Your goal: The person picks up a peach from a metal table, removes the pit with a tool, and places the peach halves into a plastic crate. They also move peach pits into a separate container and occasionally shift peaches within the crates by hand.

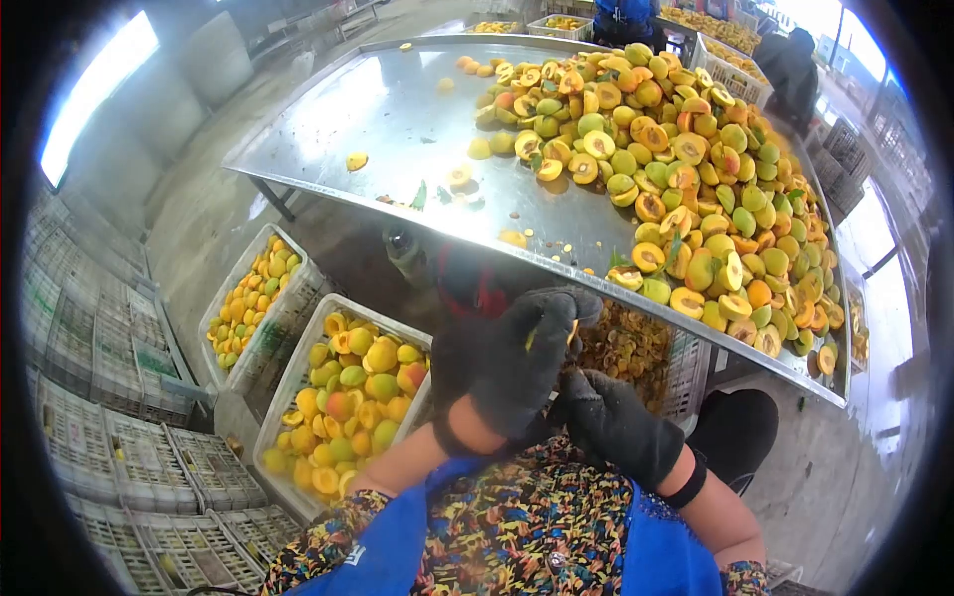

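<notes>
My left hand (525,360), in a dark grey glove, is closed in front of my chest. A thin orange edge of a peach half (573,332) shows between its fingers; most of the piece is hidden. Just beside it, slightly lower, my right hand (618,421) in a matching glove is curled shut, its fingertips nearly touching the left hand. What it grips is hidden. Below the hands sits a crate of brownish pits and scraps (624,353). Beyond them, a large heap of halved yellow-green peaches (696,179) covers the right side of a metal table (328,129).
Two crates of peach halves stand at left, one nearer (348,407) and one farther (256,298). Stacked plastic crates (129,447) line the far left. The metal table's front edge (556,263) runs just ahead of my hands. Another person (628,22) is across the table.
</notes>
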Demonstrator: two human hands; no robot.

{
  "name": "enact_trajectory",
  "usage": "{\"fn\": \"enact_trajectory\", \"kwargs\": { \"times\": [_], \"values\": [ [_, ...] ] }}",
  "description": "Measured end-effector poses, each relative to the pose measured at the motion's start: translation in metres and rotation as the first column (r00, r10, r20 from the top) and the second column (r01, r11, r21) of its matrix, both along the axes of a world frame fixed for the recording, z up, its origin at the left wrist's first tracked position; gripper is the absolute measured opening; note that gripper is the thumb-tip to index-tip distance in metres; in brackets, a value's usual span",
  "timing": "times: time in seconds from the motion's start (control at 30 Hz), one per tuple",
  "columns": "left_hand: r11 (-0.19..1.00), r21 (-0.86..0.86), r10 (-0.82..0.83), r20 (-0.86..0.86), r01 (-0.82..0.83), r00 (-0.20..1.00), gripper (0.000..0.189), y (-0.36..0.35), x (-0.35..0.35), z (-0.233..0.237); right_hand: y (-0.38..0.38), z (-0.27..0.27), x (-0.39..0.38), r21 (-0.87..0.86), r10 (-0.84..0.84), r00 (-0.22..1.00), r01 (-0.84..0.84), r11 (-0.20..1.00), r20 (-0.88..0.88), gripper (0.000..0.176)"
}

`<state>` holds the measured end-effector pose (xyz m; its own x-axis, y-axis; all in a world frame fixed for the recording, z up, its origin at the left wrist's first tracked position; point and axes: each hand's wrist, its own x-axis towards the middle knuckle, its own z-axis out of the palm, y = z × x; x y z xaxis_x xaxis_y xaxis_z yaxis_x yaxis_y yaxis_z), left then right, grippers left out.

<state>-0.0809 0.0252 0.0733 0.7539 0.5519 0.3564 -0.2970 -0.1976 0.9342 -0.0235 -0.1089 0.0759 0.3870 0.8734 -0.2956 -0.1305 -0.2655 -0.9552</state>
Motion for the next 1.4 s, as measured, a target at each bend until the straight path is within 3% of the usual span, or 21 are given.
{"fn": "enact_trajectory", "kwargs": {
  "times": [0.03,0.1,0.17,0.27,0.33,0.43,0.53,0.63,0.73,0.83,0.93,1.03,1.17,1.3,1.37,1.4],
  "values": [
    [0.996,0.068,0.048,0.088,-0.054,0.995,0.033,-0.001,0.001,-0.006,-0.002,0.0,0.001,-0.017,0.014,1.0,-0.014,1.0,-0.006,0.054],
    [0.961,0.272,0.018,0.095,-0.043,0.995,0.03,0.002,0.003,-0.004,-0.004,-0.004,0.004,-0.074,0.008,0.993,-0.016,0.997,-0.118,0.056],
    [0.954,0.281,-0.117,0.035,0.102,0.993,0.026,0.011,0.006,0.003,-0.007,-0.002,0.008,-0.126,0.028,0.964,-0.063,0.99,-0.263,0.058],
    [0.868,-0.168,-0.473,0.005,0.467,0.881,0.022,0.023,0.007,0.009,-0.012,0.003,0.012,-0.132,0.085,0.878,-0.166,0.977,-0.47,0.06],
    [0.557,-0.557,-0.632,0.198,0.616,0.749,0.021,0.028,0.011,-0.002,-0.014,-0.004,0.013,-0.063,0.108,0.847,-0.164,0.984,-0.52,0.06],
    [0.712,-0.425,-0.585,0.08,0.559,0.807,0.027,0.025,0.018,-0.011,-0.018,-0.009,0.019,-0.038,0.125,0.78,-0.187,0.982,-0.613,0.061],
    [0.863,-0.162,-0.491,-0.041,0.479,0.87,0.028,0.023,0.024,-0.02,-0.016,-0.002,0.016,-0.066,0.046,0.767,-0.114,0.991,-0.64,0.062],
    [0.565,-0.609,-0.599,0.162,0.557,0.784,0.035,0.02,0.018,-0.015,-0.019,-0.019,0.024,0.08,0.224,0.605,-0.255,0.964,-0.764,0.063],
    [0.577,-0.615,-0.529,0.22,0.537,0.82,0.035,0.012,0.019,-0.021,-0.018,-0.031,0.026,0.183,0.252,0.34,-0.223,0.957,-0.906,0.063],
    [0.839,-0.236,-0.496,0.041,0.491,0.867,0.036,0.019,0.027,-0.031,-0.02,-0.036,0.026,0.18,0.236,0.289,-0.207,0.962,-0.928,0.064],
    [0.749,-0.374,-0.529,0.157,0.546,0.834,0.033,0.017,0.028,-0.032,-0.021,-0.031,0.029,0.112,0.168,0.28,-0.205,0.972,-0.945,0.065],
    [0.634,-0.558,-0.399,0.357,0.535,0.845,0.034,-0.008,0.03,-0.04,-0.025,-0.051,0.037,0.301,0.323,0.103,-0.188,0.935,-0.941,0.066],
    [0.76,-0.579,-0.271,0.13,0.295,0.954,0.033,-0.022,0.047,-0.039,-0.034,-0.064,0.053,0.332,0.346,0.104,-0.131,0.934,-0.933,0.066],
    [0.847,-0.517,-0.126,0.037,0.127,0.991,0.03,-0.009,0.074,-0.083,-0.065,-0.094,0.077,0.247,0.246,0.084,0.005,0.969,-0.966,0.062],
    [0.655,-0.731,-0.181,0.093,0.19,0.979,0.025,0.005,0.08,-0.085,-0.077,-0.126,0.089,-0.122,-0.158,0.139,0.241,0.963,-0.977,0.059],
    [0.537,-0.818,-0.189,0.119,0.204,0.975,0.031,0.011,0.083,-0.085,-0.08,-0.129,0.091,-0.297,-0.361,0.126,0.358,0.885,-0.924,0.057]
  ]
}}
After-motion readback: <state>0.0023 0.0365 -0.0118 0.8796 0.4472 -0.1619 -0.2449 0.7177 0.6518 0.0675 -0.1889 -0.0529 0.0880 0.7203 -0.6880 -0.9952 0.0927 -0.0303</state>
